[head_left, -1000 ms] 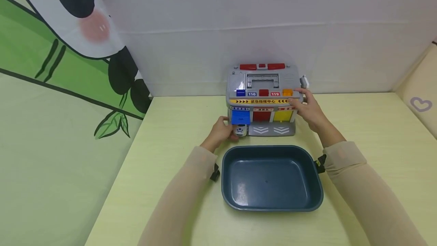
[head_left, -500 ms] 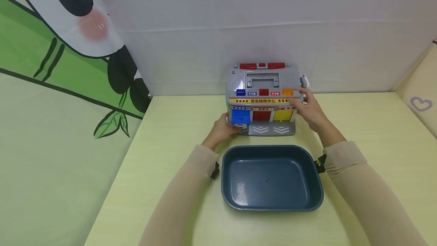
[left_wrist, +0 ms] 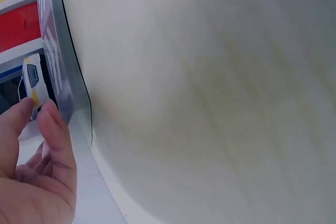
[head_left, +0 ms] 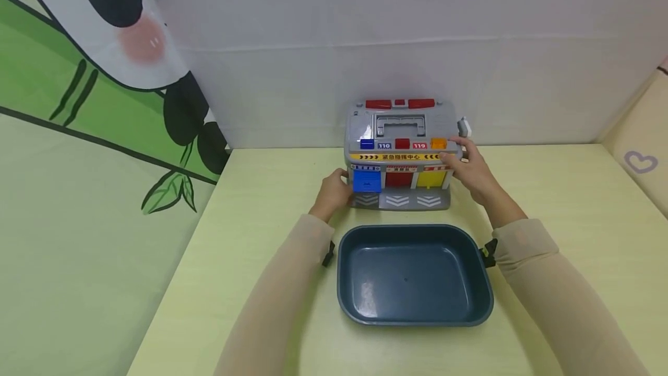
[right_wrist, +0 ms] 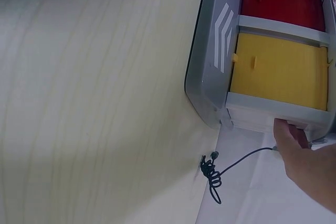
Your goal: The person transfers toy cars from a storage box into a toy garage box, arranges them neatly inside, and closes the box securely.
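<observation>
A grey toy emergency station [head_left: 399, 152] with blue, red and yellow garage doors stands at the back of the table. In the left wrist view, a small white toy car [left_wrist: 35, 80] sits in the doorway of the bay with the blue door [head_left: 367, 181]. My left hand [head_left: 333, 195] is at the station's left front corner. Its thumb and forefinger tips are at the car's rear end, fingers fairly straight. My right hand [head_left: 475, 173] grips the right side of the station, thumb at the front edge of the roof. The car is hidden in the head view.
A dark blue plastic tray [head_left: 414, 321] lies between my forearms, in front of the station. A white cloth wall [head_left: 287, 91] rises right behind it. A coiled dark cord [right_wrist: 211, 174] hangs beside the station's right side.
The toy car has gone from the ramp back into the blue-door bay, and my left hand has followed it inward, then sits slightly left. My right hand stays on the station.
</observation>
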Demonstrator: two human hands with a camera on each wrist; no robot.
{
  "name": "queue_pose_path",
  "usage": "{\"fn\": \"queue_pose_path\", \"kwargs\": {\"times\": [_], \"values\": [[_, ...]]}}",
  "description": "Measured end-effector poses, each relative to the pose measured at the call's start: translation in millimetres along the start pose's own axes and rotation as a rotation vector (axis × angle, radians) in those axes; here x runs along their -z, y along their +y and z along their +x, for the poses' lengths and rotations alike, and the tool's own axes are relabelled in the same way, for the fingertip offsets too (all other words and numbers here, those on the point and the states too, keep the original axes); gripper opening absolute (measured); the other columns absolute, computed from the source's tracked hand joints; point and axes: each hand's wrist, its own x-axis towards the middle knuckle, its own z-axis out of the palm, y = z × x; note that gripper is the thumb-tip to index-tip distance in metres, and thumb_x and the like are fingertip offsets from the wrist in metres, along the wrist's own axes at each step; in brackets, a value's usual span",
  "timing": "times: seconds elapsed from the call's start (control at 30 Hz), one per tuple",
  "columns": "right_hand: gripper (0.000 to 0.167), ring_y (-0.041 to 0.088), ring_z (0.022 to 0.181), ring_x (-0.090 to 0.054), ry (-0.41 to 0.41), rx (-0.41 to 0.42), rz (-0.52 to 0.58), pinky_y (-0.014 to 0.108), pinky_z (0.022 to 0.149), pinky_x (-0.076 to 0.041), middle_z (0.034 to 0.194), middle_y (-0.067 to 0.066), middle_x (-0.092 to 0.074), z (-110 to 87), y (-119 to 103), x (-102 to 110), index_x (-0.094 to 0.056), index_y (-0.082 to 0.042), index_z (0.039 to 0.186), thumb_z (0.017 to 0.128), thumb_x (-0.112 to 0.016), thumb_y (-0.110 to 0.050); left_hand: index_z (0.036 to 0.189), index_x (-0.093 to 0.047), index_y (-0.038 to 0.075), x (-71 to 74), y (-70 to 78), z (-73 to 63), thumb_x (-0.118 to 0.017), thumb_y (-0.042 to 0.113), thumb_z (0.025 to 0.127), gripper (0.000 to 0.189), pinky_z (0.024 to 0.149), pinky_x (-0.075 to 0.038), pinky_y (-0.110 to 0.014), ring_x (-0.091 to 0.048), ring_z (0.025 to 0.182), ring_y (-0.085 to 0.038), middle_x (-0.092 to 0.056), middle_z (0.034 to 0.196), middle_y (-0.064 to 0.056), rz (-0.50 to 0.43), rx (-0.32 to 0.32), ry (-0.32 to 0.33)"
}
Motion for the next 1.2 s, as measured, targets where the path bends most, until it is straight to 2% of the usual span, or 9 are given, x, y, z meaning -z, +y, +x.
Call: {"fn": "queue_pose_path", "kwargs": {"times": [0.27, 0.5, 0.77, 0.87, 1.0, 1.07, 1.2], "values": [[0.068, 0.038, 0.124, -0.037, 0.001, 0.011, -0.004, 0.053, 0.11, -0.028, 0.146, 0.025, -0.024, -0.5, 0.7, 0.3, -0.018, -0.012, 0.153, 0.1, -0.054, -0.034, 0.115, -0.058, 0.001, 0.5, -5.6, 1.6, -0.067, 0.022, 0.093, 0.031, 0.065, -0.048, -0.03, -0.058, 0.078, -0.021, -0.066, 0.094, -0.011, 0.042, -0.058, 0.006], [0.068, 0.037, 0.123, -0.037, 0.0, 0.012, -0.001, 0.053, 0.11, -0.029, 0.146, 0.025, -0.025, -1.6, 1.7, -0.4, -0.018, -0.012, 0.152, 0.1, -0.054, -0.034, 0.111, -0.06, 0.002, 1.5, -4.4, 0.9, -0.058, 0.02, 0.096, 0.024, 0.058, -0.042, -0.029, -0.055, 0.073, -0.022, -0.065, 0.094, -0.011, 0.075, -0.034, 0.05], [0.068, 0.038, 0.123, -0.037, 0.001, 0.022, -0.001, 0.053, 0.11, -0.028, 0.146, 0.026, -0.024, -2.2, -0.1, 0.7, -0.018, -0.012, 0.152, 0.1, -0.054, -0.036, 0.112, -0.059, 0.003, 2.5, -5.6, 2.1, -0.058, 0.021, 0.097, 0.024, 0.063, -0.046, -0.03, -0.056, 0.076, -0.021, -0.063, 0.09, -0.008, 0.048, -0.056, 0.02], [0.067, 0.038, 0.122, -0.038, 0.002, 0.022, 0.0, 0.053, 0.11, -0.028, 0.145, 0.026, -0.024, -1.7, -0.5, 1.1, -0.019, -0.012, 0.152, 0.1, -0.054, -0.036, 0.114, -0.057, 0.002, 2.9, -5.7, 3.0, -0.063, 0.018, 0.094, 0.026, 0.066, -0.047, -0.032, -0.055, 0.078, -0.022, -0.061, 0.092, -0.008, 0.027, -0.07, -0.003], [0.066, 0.037, 0.121, -0.038, 0.006, 0.023, -0.002, 0.053, 0.11, -0.029, 0.145, 0.026, -0.024, -1.2, -0.2, 1.4, -0.02, -0.012, 0.151, 0.1, -0.054, -0.036, 0.121, -0.052, 0.002, 2.2, -5.4, 4.1, -0.07, 0.013, 0.088, 0.038, 0.069, -0.048, -0.033, -0.055, 0.081, -0.022, -0.058, 0.093, -0.009, 0.028, -0.089, -0.042], [0.066, 0.037, 0.121, -0.038, 0.004, 0.023, 0.001, 0.053, 0.11, -0.028, 0.145, 0.026, -0.024, -1.0, 0.4, 1.1, -0.02, -0.012, 0.151, 0.1, -0.054, -0.035, 0.123, -0.051, 0.002, 1.5, -4.6, 3.6, -0.07, 0.013, 0.088, 0.041, 0.069, -0.048, -0.034, -0.055, 0.08, -0.022, -0.059, 0.093, -0.008, 0.04, -0.088, -0.04], [0.066, 0.036, 0.12, -0.039, -0.001, 0.023, 0.007, 0.053, 0.11, -0.029, 0.143, 0.025, -0.025, -0.7, 1.7, -0.3, -0.02, -0.013, 0.151, 0.1, -0.055, -0.036, 0.122, -0.053, 0.004, 0.1, -3.3, 3.1, -0.066, 0.02, 0.092, 0.036, 0.066, -0.048, -0.034, -0.056, 0.078, -0.022, -0.06, 0.092, -0.007, 0.089, -0.071, 0.003]]}}
